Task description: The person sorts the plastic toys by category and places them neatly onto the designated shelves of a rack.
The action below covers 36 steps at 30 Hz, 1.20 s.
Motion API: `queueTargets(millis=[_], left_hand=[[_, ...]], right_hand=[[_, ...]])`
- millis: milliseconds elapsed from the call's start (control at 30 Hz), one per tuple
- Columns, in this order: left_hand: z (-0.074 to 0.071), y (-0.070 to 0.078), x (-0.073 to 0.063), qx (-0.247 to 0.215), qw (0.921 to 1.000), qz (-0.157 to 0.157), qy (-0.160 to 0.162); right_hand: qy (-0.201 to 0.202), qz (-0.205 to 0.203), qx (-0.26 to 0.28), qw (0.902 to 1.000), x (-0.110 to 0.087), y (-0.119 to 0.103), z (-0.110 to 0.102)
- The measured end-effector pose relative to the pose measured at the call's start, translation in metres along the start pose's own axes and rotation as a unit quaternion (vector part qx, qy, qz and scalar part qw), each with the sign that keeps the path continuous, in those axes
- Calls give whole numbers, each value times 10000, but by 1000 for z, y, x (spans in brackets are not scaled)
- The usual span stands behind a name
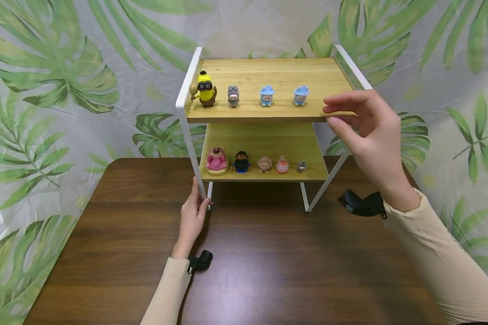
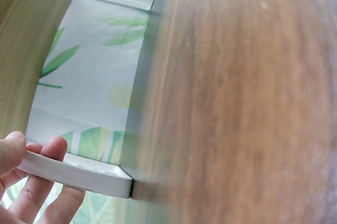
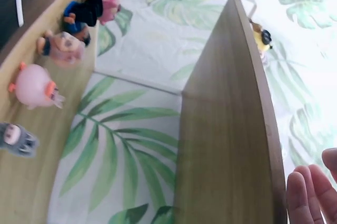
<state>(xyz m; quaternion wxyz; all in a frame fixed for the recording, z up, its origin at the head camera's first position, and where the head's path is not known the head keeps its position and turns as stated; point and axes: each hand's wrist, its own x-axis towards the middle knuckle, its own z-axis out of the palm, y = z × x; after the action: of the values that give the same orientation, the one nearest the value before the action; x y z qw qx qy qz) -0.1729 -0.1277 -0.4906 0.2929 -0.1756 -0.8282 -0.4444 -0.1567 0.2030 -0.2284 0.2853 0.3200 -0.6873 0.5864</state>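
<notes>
A two-tier shelf with wooden boards (image 1: 264, 70) and a white metal frame (image 1: 189, 135) stands on the table. My left hand (image 1: 192, 216) grips its front left leg low down; the left wrist view has the thumb and fingers around the white bar (image 2: 79, 175). Off the right front corner of the upper board, my right hand (image 1: 370, 122) hovers with thumb and fingertips apart, nothing between them. Along that board stand a yellow minion figure (image 1: 205, 90), a grey figure (image 1: 233, 96) and two blue-hatted figures (image 1: 266, 96), the right-hand one (image 1: 300, 95) nearest my right hand.
On the lower board sit a pink bear figure (image 1: 217, 161), a dark-clothed figure (image 1: 241, 162), a brownish figure (image 1: 264, 164), a pink bird-like figure (image 1: 282, 164) and a small grey figure (image 1: 301, 167). Behind the brown table (image 1: 252, 271) hangs a leaf-patterned cloth (image 1: 65, 67).
</notes>
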Motion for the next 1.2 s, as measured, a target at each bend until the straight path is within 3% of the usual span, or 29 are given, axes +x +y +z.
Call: queueTargets(millis=[233,500,767,967,1200], left_hand=[[1,-1,0,-74,10000,-41,-12],[1,-1,1,-71,9999,-61,-68],[0,2,1,-41,9999,-95,-101],[-1,3,1,-31,9998,-126,-143],[-6,5,0,-93,9990,-281,-336]], right_hand=[[-61,101,266,9996,-20,7,-4],[-59,488,428,9979,-48,15,-8],[-102,551,389,9977,-71,24,-7],[-49,685,-58,9976,-89,32,-10],[-107,894,-1039,9905,-107,37,-13]])
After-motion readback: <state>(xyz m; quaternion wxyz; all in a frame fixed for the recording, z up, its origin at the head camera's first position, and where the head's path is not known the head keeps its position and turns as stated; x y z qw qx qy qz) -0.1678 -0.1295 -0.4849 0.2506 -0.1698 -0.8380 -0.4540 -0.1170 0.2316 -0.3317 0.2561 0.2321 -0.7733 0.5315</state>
